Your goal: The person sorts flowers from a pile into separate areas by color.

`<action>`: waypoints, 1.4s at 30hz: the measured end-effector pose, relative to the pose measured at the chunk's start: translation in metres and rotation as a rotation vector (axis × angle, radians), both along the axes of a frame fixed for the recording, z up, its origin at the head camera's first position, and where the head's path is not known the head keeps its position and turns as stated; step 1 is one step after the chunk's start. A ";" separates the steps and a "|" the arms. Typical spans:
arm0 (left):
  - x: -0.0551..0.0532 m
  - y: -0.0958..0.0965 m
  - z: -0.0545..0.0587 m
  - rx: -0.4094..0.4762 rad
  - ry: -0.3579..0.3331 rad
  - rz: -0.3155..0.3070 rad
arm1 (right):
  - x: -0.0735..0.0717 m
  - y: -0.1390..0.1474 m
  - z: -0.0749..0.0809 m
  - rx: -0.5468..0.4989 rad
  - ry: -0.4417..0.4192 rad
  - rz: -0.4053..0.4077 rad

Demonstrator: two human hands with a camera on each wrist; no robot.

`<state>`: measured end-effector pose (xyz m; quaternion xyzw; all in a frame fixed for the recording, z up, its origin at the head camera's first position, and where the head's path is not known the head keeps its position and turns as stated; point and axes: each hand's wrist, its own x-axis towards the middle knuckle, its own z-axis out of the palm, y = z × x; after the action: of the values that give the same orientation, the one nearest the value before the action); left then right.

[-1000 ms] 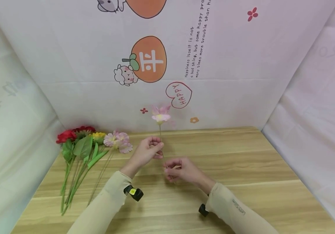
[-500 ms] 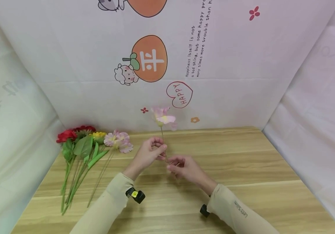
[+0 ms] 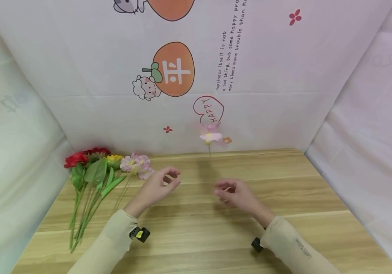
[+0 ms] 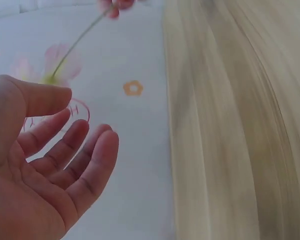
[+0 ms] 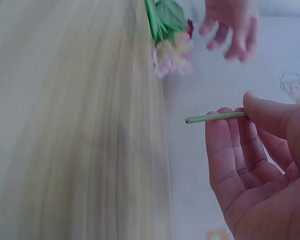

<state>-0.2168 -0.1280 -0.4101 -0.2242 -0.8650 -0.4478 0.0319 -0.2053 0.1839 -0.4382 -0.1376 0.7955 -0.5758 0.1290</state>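
A pale pink artificial flower (image 3: pixel 211 137) with a yellow centre stands nearly upright in front of the back cloth. My right hand (image 3: pixel 238 195) pinches its thin green stem (image 5: pixel 215 117) near the lower end, between thumb and fingers; the cut end pokes out past the fingertips in the right wrist view. To the left of it, my left hand (image 3: pixel 159 185) is apart from the stem, palm turned inward and fingers loosely bent. Nothing lies between those fingers (image 4: pixel 100 155) in the left wrist view.
At the left of the wooden table (image 3: pixel 196 243) lies a bunch of red flowers (image 3: pixel 76 160), a yellow flower (image 3: pixel 115 159) and pink flowers (image 3: pixel 137 164), stems toward the front. A printed white cloth (image 3: pixel 267 76) rises behind the table, with white cloth on both sides.
My left hand has let go of the stem and moved left. My right hand has moved right, carrying the pink flower with it. The bunch at the left has stayed put.
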 end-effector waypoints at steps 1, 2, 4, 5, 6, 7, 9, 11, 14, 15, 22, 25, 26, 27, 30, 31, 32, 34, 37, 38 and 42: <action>0.002 -0.005 0.000 -0.041 0.050 0.005 | 0.000 0.006 0.000 0.008 -0.001 -0.009; 0.003 -0.010 -0.001 -0.080 0.106 0.009 | -0.001 0.012 0.001 0.012 -0.002 -0.020; 0.006 -0.020 -0.002 -0.158 0.229 0.020 | -0.001 0.026 0.001 0.028 0.007 -0.036; 0.007 -0.026 -0.003 -0.193 0.291 0.026 | -0.001 0.033 0.002 0.034 0.017 -0.040; 0.009 -0.031 -0.003 -0.225 0.347 0.033 | -0.001 0.039 0.002 0.048 0.025 -0.050; 0.010 -0.037 -0.003 -0.252 0.399 0.035 | -0.001 0.046 0.002 0.061 0.036 -0.057; 0.012 -0.049 -0.004 -0.291 0.482 0.041 | -0.001 0.060 0.002 0.089 0.055 -0.075; 0.016 -0.062 -0.005 -0.326 0.529 0.058 | -0.001 0.075 0.002 0.121 0.073 -0.088; 0.023 -0.082 -0.005 -0.364 0.526 0.106 | -0.001 0.096 0.003 0.155 0.081 -0.117; 0.026 -0.089 -0.005 -0.371 0.511 0.124 | -0.001 0.102 0.002 0.165 0.088 -0.122; 0.042 -0.132 -0.013 -0.407 0.326 0.229 | 0.000 0.147 -0.009 0.245 0.120 -0.185; 0.047 -0.145 -0.020 -0.429 0.205 0.237 | 0.004 0.165 -0.014 0.269 0.106 -0.207; 0.048 -0.149 -0.024 -0.434 0.179 0.234 | 0.005 0.171 -0.015 0.283 0.098 -0.214; 0.050 -0.152 -0.026 -0.444 0.161 0.235 | 0.006 0.177 -0.017 0.295 0.090 -0.217; 0.055 -0.162 -0.034 -0.451 0.130 0.245 | 0.008 0.192 -0.022 0.339 0.074 -0.238; 0.056 -0.165 -0.036 -0.456 0.126 0.251 | 0.007 0.196 -0.023 0.352 0.072 -0.238; 0.057 -0.169 -0.038 -0.458 0.114 0.257 | 0.007 0.199 -0.025 0.364 0.067 -0.239; 0.059 -0.176 -0.040 -0.470 0.109 0.269 | 0.005 0.204 -0.027 0.379 0.054 -0.238; 0.062 -0.188 -0.043 -0.493 0.097 0.288 | 0.002 0.210 -0.030 0.397 0.051 -0.214; 0.062 -0.192 -0.043 -0.496 0.096 0.291 | 0.000 0.211 -0.031 0.405 0.052 -0.214; 0.064 -0.209 -0.043 -0.507 0.076 0.299 | -0.004 0.214 -0.032 0.456 0.056 -0.225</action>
<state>-0.1532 -0.3373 -0.4532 -0.1116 -0.9709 -0.1989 0.0727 -0.2096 0.3977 -0.4706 -0.0316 0.9185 -0.3880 0.0696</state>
